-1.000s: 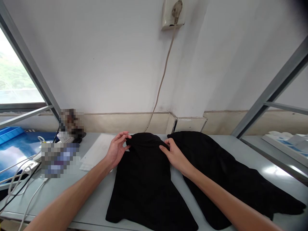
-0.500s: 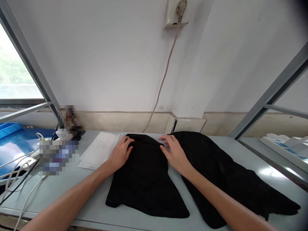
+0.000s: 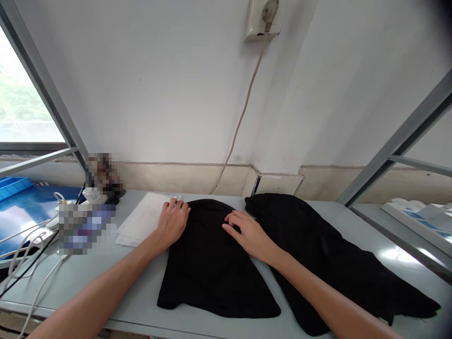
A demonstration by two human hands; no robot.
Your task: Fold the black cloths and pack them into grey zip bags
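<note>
On the counter [image 3: 141,301], our black cloth [image 3: 215,278] ends near the front edge, a narrow gap from a second cloth [image 3: 314,240]; it's plain, flared toward us. Our left hand [image 3: 173,220] curls its fingers, pinching or not we cannot tell; our right hand [image 3: 250,234] spreads thumb from fingers.

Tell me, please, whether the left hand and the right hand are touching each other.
Apart. The head view shows it plainly: a wide stretch of black cloth is visible between the left hand and the right hand.
</note>
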